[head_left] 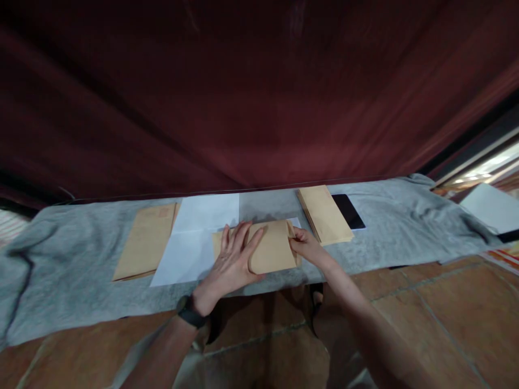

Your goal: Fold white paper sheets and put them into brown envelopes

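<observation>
A brown paper envelope [272, 247] lies on the grey cloth in front of me, its open end to the right. My left hand [234, 259], with a dark watch on the wrist, rests across the envelope's left part with its fingers spread. At the open end, my right hand [306, 244] is closed on the envelope's edge, and some of its fingertips are hidden inside or behind the paper. A bit of white paper [295, 222] shows just behind that end; whether it is inside the envelope I cannot tell. Left of my left hand lie creased white sheets [182, 256].
A stack of brown envelopes [326, 213] sits to the right, beside a dark-screened phone or tablet [348, 210]. More brown envelopes [144, 243] lie at the left. The grey cloth [405, 216] covers a narrow surface, with a dark red curtain [259, 108] hanging behind it.
</observation>
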`<control>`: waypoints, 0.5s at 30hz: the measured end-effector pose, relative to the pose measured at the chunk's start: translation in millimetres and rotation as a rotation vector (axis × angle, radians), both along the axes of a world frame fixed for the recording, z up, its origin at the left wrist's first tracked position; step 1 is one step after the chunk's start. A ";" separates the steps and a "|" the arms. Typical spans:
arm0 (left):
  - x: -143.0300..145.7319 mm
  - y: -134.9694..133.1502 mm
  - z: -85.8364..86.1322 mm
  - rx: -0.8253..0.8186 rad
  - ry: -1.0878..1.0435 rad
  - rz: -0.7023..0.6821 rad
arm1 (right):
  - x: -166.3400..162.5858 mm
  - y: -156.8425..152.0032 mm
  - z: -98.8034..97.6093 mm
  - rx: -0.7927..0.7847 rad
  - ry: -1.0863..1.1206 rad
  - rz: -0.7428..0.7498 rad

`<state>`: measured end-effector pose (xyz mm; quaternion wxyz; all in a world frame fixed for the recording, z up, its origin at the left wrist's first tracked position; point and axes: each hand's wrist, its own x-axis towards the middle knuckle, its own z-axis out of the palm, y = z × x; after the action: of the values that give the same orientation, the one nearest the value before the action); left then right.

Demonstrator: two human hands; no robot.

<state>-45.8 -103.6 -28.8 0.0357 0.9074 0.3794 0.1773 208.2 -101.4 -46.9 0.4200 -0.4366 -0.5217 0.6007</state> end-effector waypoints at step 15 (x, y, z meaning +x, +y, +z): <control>9.1 1.9 3.6 0.037 0.040 0.024 | 6.5 -2.4 -12.6 0.087 -0.198 -0.119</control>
<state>-36.6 -101.6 -25.2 0.0093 0.9066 0.3877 0.1663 214.8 -103.8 -59.5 0.4200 -0.5054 -0.5591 0.5056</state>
